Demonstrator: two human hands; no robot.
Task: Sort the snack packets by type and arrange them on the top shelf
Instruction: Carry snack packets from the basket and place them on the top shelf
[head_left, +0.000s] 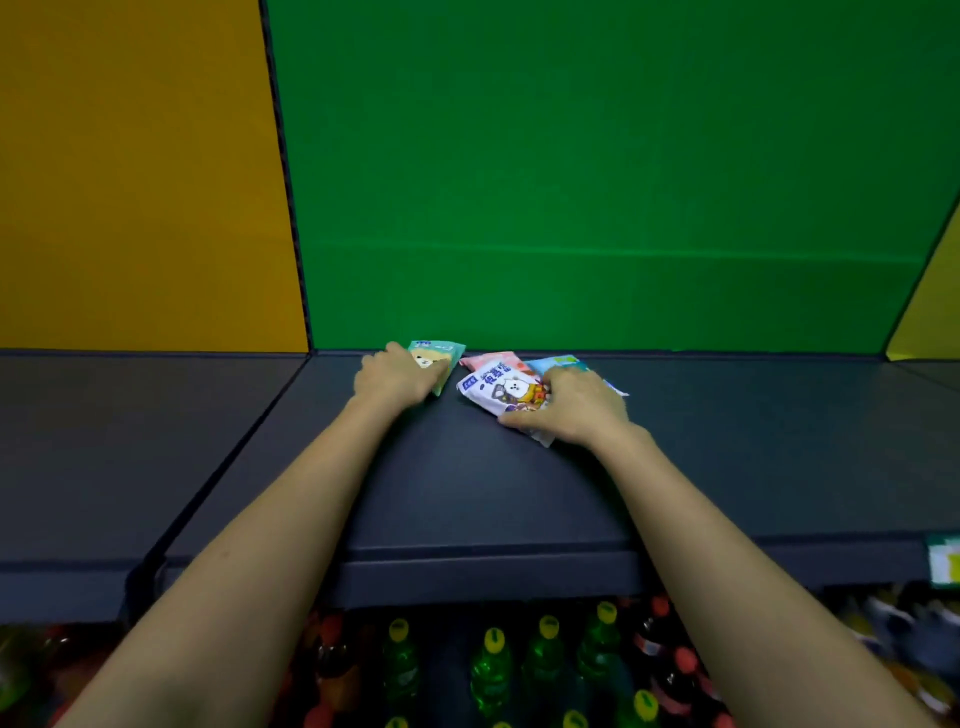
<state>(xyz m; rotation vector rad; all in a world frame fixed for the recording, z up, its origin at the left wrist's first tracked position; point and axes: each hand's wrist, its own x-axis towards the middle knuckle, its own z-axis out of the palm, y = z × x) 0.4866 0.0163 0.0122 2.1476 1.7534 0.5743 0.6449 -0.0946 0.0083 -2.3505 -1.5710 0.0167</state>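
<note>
Bottles (493, 670); L grip (400, 379), R grip (571, 410) hold pkts (498, 387).

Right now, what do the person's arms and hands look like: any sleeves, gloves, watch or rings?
The left forearm and right forearm are bare for their whole visible length: no sleeve or cuff enters the frame. The left hand and right hand wear no gloves. No watch, bracelet or ring shows at either wrist or on the visible fingers.

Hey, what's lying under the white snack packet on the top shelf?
A pink packet and a blue packet poke out from beneath the white packet; the right hand covers the rest.
</note>
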